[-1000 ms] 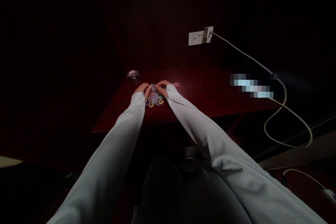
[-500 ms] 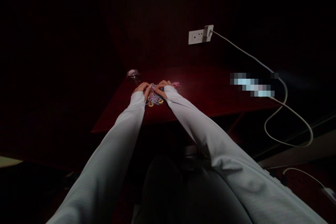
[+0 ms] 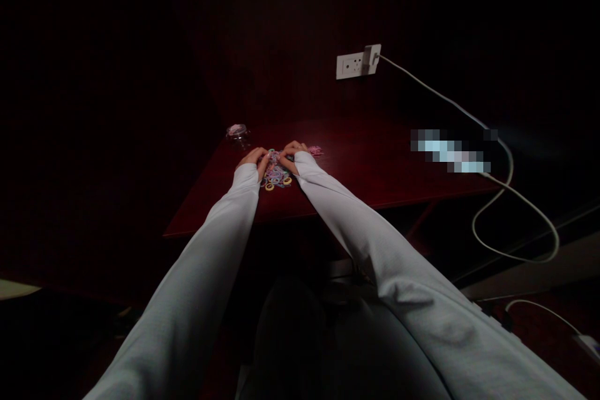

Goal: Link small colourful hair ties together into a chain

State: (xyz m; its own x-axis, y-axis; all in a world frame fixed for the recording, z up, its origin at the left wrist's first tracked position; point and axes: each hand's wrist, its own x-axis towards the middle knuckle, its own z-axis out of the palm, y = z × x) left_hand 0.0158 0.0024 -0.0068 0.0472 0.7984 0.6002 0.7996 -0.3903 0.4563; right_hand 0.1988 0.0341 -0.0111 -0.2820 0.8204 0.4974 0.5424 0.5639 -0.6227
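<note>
A loose pile of small coloured elastic hair ties (image 3: 276, 175) lies on the dark red table. Purple, blue and yellow loops show in it. My left hand (image 3: 253, 157) rests at the pile's left edge, its fingers bent inward and closed over the ties. Across from it, my right hand (image 3: 293, 151) is curled at the pile's upper right, fingertips drawn together. What either hand pinches is too small to make out. Just beyond my right hand sits a smaller heap of pink hair ties (image 3: 317, 150), partly covered by that hand.
A clear jar (image 3: 237, 131) with something pale pink at its top stands at the table's (image 3: 201, 206) back left. A white socket (image 3: 356, 65) on the wall holds a charger, whose cable (image 3: 440, 95) runs to a blurred-out bright object (image 3: 450, 153) on the right.
My right hand has shifted slightly, its fingers drawn up and more tightly curled, with a little more of the pile showing between the hands. My left hand stays nearly still.
</note>
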